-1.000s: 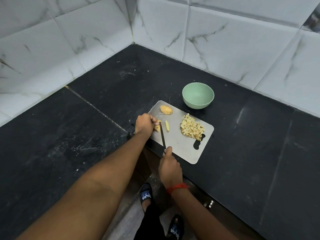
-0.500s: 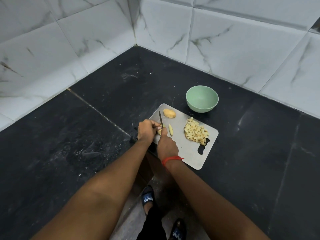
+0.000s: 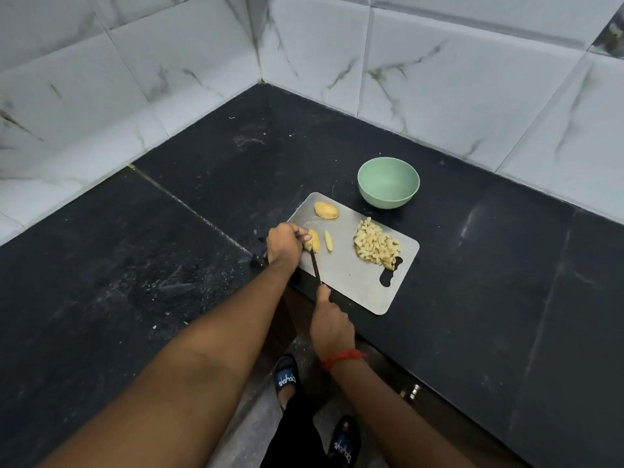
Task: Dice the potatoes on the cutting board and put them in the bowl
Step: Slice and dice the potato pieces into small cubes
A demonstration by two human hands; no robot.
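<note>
On the cutting board point(image 3: 354, 282) at the near edge of the counter point(image 3: 472, 265), the grip of the left hand point(image 3: 283, 243) pinches a potato piece point(image 3: 313, 240), while that of the right hand point(image 3: 332, 324) is wrapped round the knife point(image 3: 315, 268), its tip against that piece. The diced pile point(image 3: 376, 246) lies to the right of it, and the green bowl point(image 3: 385, 197) stands just beyond the board's far edge.

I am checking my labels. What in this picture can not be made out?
- knife handle: head view, hidden inside the right hand.
- potato piece: head view, partly covered by the left hand.
- dice: head view, too small to count.
- board left edge: head view, partly behind the left hand.
</note>
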